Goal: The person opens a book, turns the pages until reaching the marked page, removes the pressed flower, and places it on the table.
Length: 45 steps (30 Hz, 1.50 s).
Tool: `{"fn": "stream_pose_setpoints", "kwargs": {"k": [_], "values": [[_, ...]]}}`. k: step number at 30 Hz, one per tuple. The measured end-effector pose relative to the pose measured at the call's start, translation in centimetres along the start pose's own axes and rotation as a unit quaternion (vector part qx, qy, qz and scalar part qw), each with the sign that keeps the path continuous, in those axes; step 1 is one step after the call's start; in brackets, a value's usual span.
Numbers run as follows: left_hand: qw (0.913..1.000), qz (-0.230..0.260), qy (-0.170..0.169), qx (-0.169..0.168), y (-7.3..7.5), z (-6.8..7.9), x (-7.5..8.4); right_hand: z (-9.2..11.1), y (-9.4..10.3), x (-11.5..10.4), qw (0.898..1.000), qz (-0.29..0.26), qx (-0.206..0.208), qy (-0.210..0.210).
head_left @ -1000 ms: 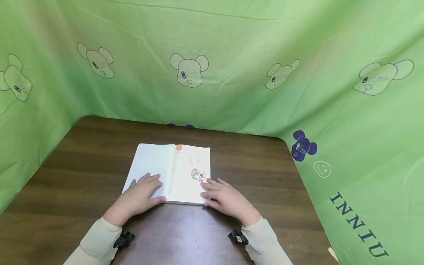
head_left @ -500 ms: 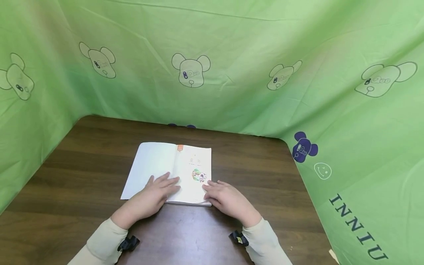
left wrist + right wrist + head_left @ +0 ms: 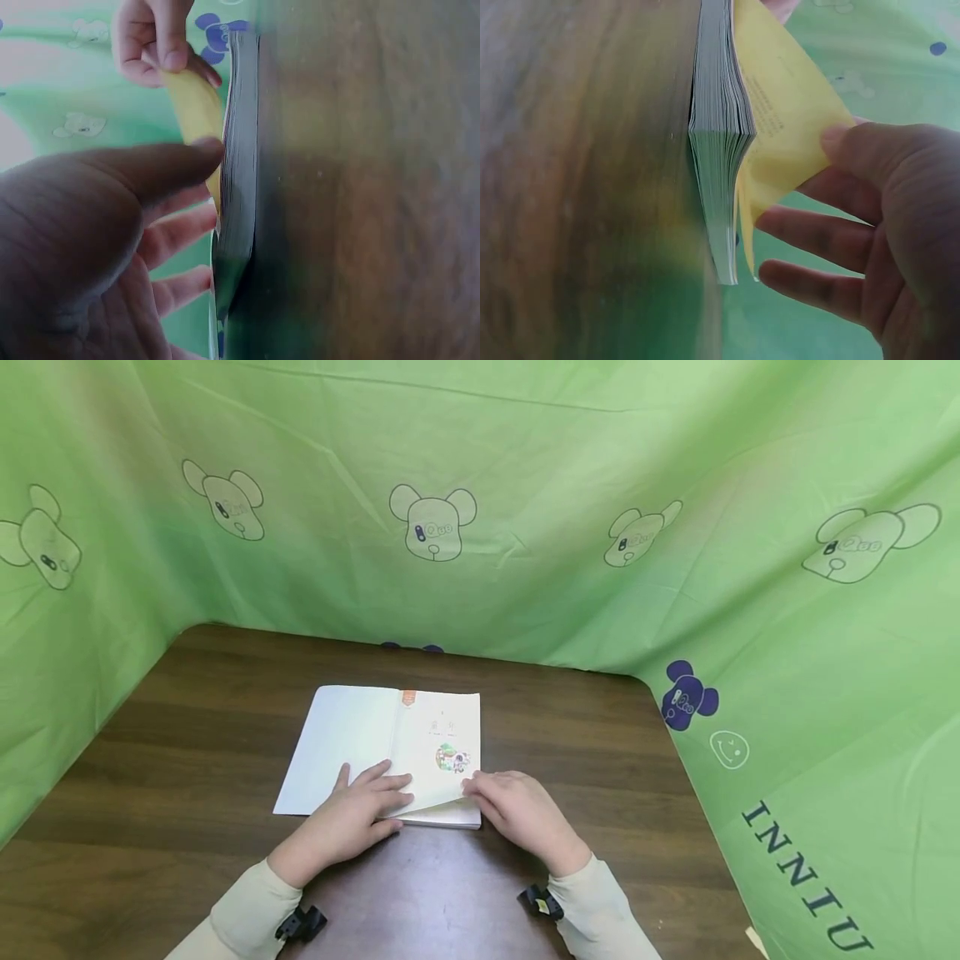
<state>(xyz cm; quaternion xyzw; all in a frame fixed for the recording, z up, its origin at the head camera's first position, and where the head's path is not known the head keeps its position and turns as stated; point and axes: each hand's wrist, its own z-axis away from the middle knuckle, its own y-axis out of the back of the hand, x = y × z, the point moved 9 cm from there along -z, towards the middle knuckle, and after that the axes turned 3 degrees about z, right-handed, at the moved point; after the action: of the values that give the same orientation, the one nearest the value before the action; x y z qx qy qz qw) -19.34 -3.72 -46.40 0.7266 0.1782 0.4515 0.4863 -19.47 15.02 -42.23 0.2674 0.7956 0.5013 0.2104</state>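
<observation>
An open book [image 3: 431, 718] lies on the brown table, its blank white left side flat and a title page with a small coloured picture on the right. My right hand [image 3: 521, 814] pinches the lower right corner of that page [image 3: 787, 112] between thumb and fingers and holds it lifted off the pages below. In the right wrist view the page's underside looks yellow, with faint print. My left hand [image 3: 352, 814] rests with fingers spread across the lower part of the book near the spine; its thumb [image 3: 180, 161] touches the book's lower edge.
The wood-grain table [image 3: 585, 735] surrounds the book. A green cloth [image 3: 525, 568] printed with bear heads hangs behind and at both sides. Small black devices [image 3: 300, 925] sit at both wrists. A pale scrap [image 3: 756, 941] shows at the table's right edge.
My left hand has slid right from the blank left side to near the spine. The right hand, which lay on the page's edge, now pinches the corner and has raised it.
</observation>
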Motion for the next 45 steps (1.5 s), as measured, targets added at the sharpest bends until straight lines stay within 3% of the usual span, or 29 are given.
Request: {"fn": "stream_pose_setpoints", "kwargs": {"k": [7, 12, 21, 26, 31, 37, 41, 45], "values": [[0.9986, 0.008, 0.046, 0.027, 0.1, -0.4, -0.2, 0.0, 0.9, 0.0, 0.999, 0.011, 0.041, 0.001], [0.9977, 0.013, 0.057, 0.034, 0.1, -0.3, -0.2, 0.1, 1.4, 0.2, 0.997, 0.004, 0.071, -0.005], [0.9963, 0.011, 0.067, 0.052, 0.6, -0.2, -0.4, 0.5, 2.1, 1.7, 0.989, -0.047, 0.105, -0.089], [0.992, 0.034, 0.077, 0.094, 1.5, -0.1, -0.9, 0.3, 1.6, 1.9, 0.989, -0.076, 0.069, -0.109], [0.9826, 0.051, 0.073, 0.163, 3.1, 0.0, -1.3, 0.4, 0.2, 1.6, 0.991, -0.089, -0.007, -0.102], [0.9701, -0.013, 0.064, 0.233, 4.6, 0.6, -1.3, 0.7, -1.1, 1.2, 0.99, -0.086, -0.073, -0.083], [0.9701, -0.057, 0.049, 0.231, 4.9, 0.6, -1.3, 0.8, -1.8, 0.9, 0.988, -0.092, -0.101, -0.072], [0.977, -0.078, 0.035, 0.195, 4.7, 0.3, -1.4, 0.8, -2.5, 1.0, 0.984, -0.096, -0.13, -0.069]]}}
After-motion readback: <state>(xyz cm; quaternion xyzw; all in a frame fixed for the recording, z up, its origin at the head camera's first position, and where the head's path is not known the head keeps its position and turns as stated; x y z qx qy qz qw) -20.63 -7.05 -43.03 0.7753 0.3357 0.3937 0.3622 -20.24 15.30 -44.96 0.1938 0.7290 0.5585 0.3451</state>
